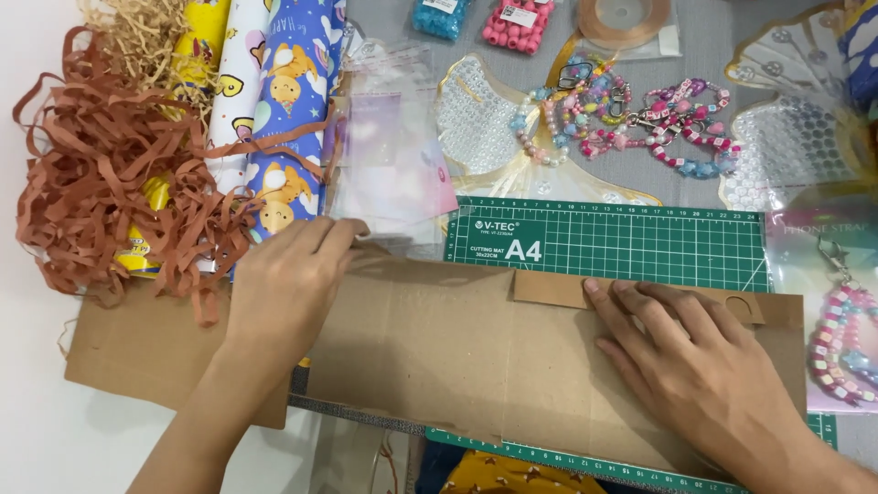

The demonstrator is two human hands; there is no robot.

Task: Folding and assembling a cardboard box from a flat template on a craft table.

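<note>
Cardboard (439,348), one flat sheet, lies across the green mat (631,242). Your two hands press it with fingers flat, gripping nothing: left hand (283,293) at the mat's left, right hand (695,366) below it.

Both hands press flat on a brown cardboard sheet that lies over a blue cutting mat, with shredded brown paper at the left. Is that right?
Not quite: the head view shows the cutting mat is green, not blue. The rest holds: the left hand and right hand press flat on the brown cardboard sheet, with shredded brown paper at the left.
</note>
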